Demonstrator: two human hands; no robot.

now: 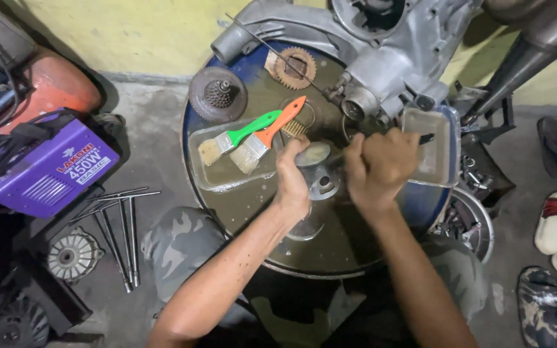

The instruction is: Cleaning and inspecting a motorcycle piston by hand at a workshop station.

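Dull grey metal, round and flat like a small disc (312,154), sits pinched at its edge in my left hand (293,177), over the middle of the blue drum top (195,187). My left fingers are curled shut around it, wrist bent inward. My right hand (381,164) is a closed fist just beside it, knuckles up; what it grips I cannot tell. Two paintbrushes, green-handled (236,136) and orange-handled (267,134), lie in a clear tray (209,175) near my left hand.
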